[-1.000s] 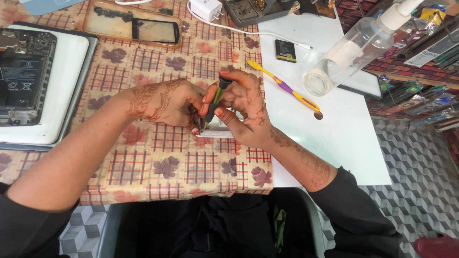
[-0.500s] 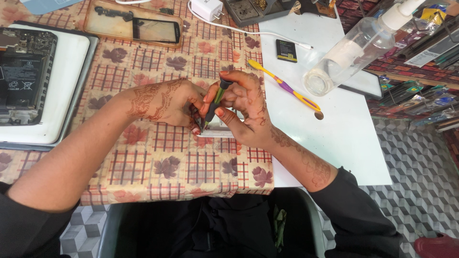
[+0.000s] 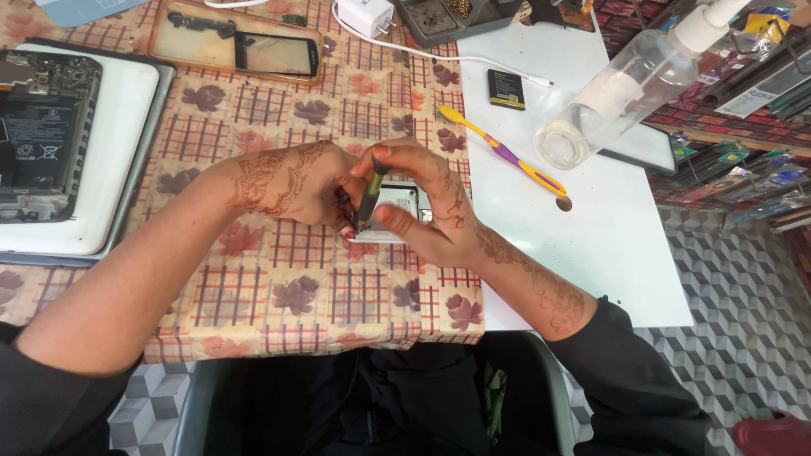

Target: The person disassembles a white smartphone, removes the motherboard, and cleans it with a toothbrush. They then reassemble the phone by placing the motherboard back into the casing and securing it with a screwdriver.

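White table (image 3: 608, 245), leaf-patterned cloth (image 3: 279, 287), toothbrush (image 3: 507, 156), clear bottle (image 3: 621, 89), charger (image 3: 365, 15)

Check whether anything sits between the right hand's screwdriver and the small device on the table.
Nothing visible does. The right hand holds the dark screwdriver tip-down at the small device, while the left hand steadies its left edge. The contact point itself is hidden by fingers.

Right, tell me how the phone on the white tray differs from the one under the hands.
The phone on the white tray lies untouched at the far left with its dark insides fully in view; the small phone is steadied by the left hand and mostly covered. The right hand sets a dark screwdriver on it; no tool touches the tray phone. Both look opened.
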